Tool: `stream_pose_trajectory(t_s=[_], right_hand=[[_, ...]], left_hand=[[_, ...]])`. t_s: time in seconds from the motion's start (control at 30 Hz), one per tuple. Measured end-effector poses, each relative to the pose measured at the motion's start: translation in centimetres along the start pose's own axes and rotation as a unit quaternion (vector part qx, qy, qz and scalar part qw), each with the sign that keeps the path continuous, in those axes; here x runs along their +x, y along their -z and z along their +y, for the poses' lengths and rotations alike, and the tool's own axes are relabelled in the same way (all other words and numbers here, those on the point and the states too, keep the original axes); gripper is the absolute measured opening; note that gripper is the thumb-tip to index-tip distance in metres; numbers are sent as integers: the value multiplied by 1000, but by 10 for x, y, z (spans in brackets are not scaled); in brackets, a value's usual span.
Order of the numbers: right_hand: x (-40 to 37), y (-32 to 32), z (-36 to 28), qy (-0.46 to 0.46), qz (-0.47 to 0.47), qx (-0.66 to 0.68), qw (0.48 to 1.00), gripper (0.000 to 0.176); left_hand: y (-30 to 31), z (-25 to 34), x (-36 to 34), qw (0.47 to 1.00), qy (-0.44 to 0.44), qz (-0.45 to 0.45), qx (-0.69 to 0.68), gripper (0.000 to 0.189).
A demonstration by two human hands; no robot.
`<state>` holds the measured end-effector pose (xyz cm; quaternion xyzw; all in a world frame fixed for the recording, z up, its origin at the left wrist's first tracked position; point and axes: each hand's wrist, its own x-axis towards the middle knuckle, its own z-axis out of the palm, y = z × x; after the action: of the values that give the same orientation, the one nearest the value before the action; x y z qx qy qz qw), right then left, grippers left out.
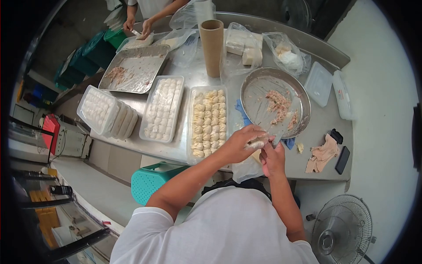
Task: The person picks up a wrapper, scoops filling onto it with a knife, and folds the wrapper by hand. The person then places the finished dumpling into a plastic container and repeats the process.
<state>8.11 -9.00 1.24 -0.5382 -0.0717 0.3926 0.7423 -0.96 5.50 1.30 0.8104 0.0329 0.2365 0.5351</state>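
My left hand (241, 144) is curled round a pale dumpling (256, 143) in its palm. My right hand (273, 159) meets it at the fingertips, closed on a flat, light-coloured spreading tool (278, 137) whose handle is mostly covered. Just beyond both hands lies a round metal tray (253, 81) with pink minced filling (278, 104) smeared in it. To the left, a clear plastic container (191, 94) holds rows of pleated yellowish dumplings (207, 119). A plastic bag (246, 170) lies at the table edge below my hands.
A cardboard tube (212, 50) stands upright behind the containers. Stacked boxes (97, 110) and a rectangular metal tray (151, 66) are at left; a co-worker's hands (143, 28) work beyond. A phone (342, 160) and cloth (323, 155) lie right, near a fan (343, 231).
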Motion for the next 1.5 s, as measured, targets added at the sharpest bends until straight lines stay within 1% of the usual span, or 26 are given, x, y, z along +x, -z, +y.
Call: stream_pose_trajectory(t_s=[0.1, 0.17, 0.23, 0.27, 0.3, 0.37, 0.47, 0.6, 0.67, 0.7, 0.77, 0.8, 0.83, 0.87, 0.9, 0.97, 1.0, 1.03, 1.07, 1.13, 1.17, 1.23, 1.27, 1.4, 1.47, 1.5], right_hand=[[1, -1, 2, -18, -18, -20, 999, 26], [-3, -6, 1, -44, -60, -106, 992, 26], [-6, -4, 4, -46, -40, -111, 992, 25], [-7, -4, 6, -50, -25, -114, 992, 25], [-9, -2, 8, -48, -24, -115, 992, 25], [-12, 7, 9, -51, 16, -118, 992, 25], [-17, 24, 13, -44, 19, -133, 990, 21], [-21, 39, 10, -30, 51, -144, 988, 22], [-21, 53, 5, -33, 78, -220, 972, 21], [-19, 61, 4, -33, 80, -219, 972, 21], [-9, 80, 0, 59, 98, -276, 954, 20], [-5, 92, -4, 59, 101, -277, 954, 20], [0, 103, -10, 145, 116, -414, 891, 20], [7, 112, -17, 228, 126, -537, 802, 22], [10, 113, -30, 229, 124, -539, 801, 22], [17, 107, -61, 255, 80, -708, 653, 24], [27, 109, -67, 257, 74, -710, 652, 24], [40, 110, -71, 259, 79, -737, 619, 25], [53, 110, -75, 262, 85, -763, 585, 27], [80, 109, -78, 261, 77, -778, 566, 26], [91, 110, -77, 256, 73, -793, 547, 25], [110, 117, -68, 236, 32, -795, 558, 23], [116, 122, -64, 215, -4, -796, 566, 22], [119, 129, -71, 219, -62, -784, 577, 21], [122, 137, -80, 228, -136, -775, 573, 20], [120, 138, -84, 230, -136, -774, 574, 20]], left_hand=[[30, 2, -5, 999, -18, -38, -3, 25], [58, -21, 1, 992, 2, -96, 85, 20], [97, -62, 9, 982, 36, -30, 183, 18], [117, -73, 14, 980, 94, 28, 174, 15], [137, -77, 20, 964, 144, 49, 220, 12], [164, -117, 22, 947, 118, 61, 292, 16], [171, -132, 21, 962, 134, 53, 232, 23], [158, -130, 21, 960, 160, 39, 228, 34], [157, -122, 23, 947, 236, 29, 217, 40], [158, -120, 23, 947, 235, 26, 216, 40], [159, -117, 24, 928, 263, -18, 265, 44], [156, -117, 23, 929, 261, -20, 263, 44], [151, -116, 21, 921, 222, -6, 320, 45], [145, -115, 20, 908, 181, 10, 377, 45], [135, -109, 20, 920, 70, 55, 382, 41], [90, -69, 21, 943, 128, 83, 297, 38], [62, -60, 17, 963, 132, 43, 230, 36], [31, -67, 7, 973, 65, -32, 217, 38], [-3, -66, -3, 976, 53, -82, 193, 32], [-49, -41, -9, 973, -10, -188, 135, 28], [-65, -38, -12, 973, -6, -185, 136, 28], [-87, -41, -18, 961, 24, -187, 202, 26], [-91, -44, -19, 961, 29, -185, 203, 26], [-91, -52, -21, 972, 31, -152, 179, 23], [-87, -53, -19, 974, 30, -145, 175, 22], [-84, -52, -18, 987, 109, -85, 77, 19]])
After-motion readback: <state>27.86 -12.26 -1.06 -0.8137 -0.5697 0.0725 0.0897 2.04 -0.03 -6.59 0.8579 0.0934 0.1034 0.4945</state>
